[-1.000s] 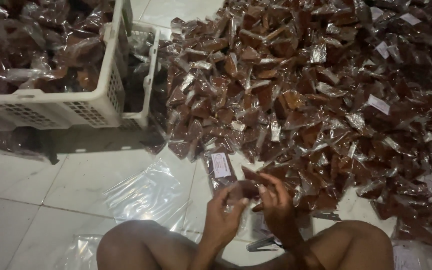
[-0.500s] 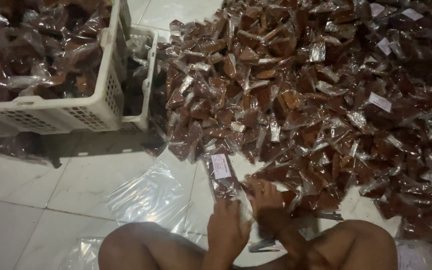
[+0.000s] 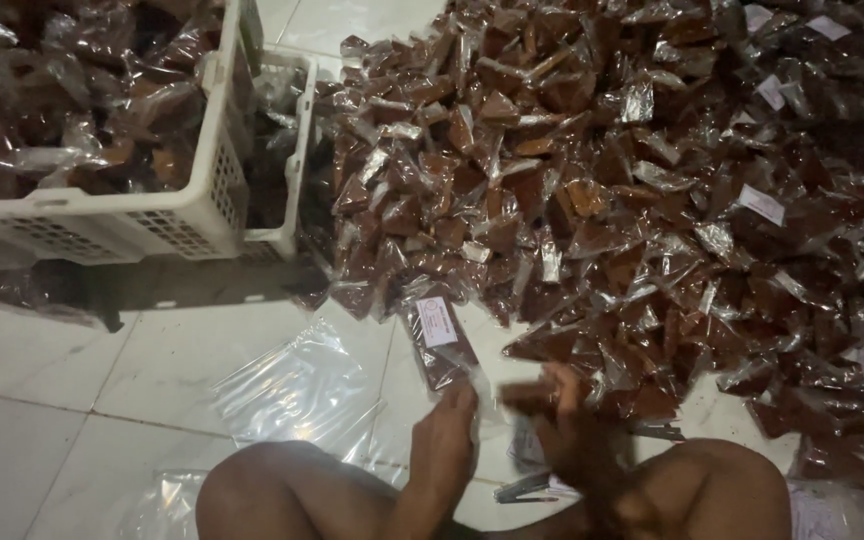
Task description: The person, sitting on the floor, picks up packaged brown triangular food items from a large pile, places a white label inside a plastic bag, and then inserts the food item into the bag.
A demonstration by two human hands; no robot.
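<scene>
Clear plastic packet [image 3: 439, 340] of brown pieces, just beside the big pile [image 3: 632, 200], is gripped by your left hand [image 3: 444, 440]; your blurred right hand's [image 3: 562, 425] grip is unclear, so it might slip.

Huge heap of clear packets [image 3: 612, 200] with dark red-brown wedges covers the floor on the right, a few showing small white rectangular labels [image 3: 760, 203]. One long labelled packet [image 3: 439, 338] lies at the front edge. More packets fill the white basket [image 3: 214, 195] top left, and empty clear bags [image 3: 304, 385] lie flat nearby.
</scene>
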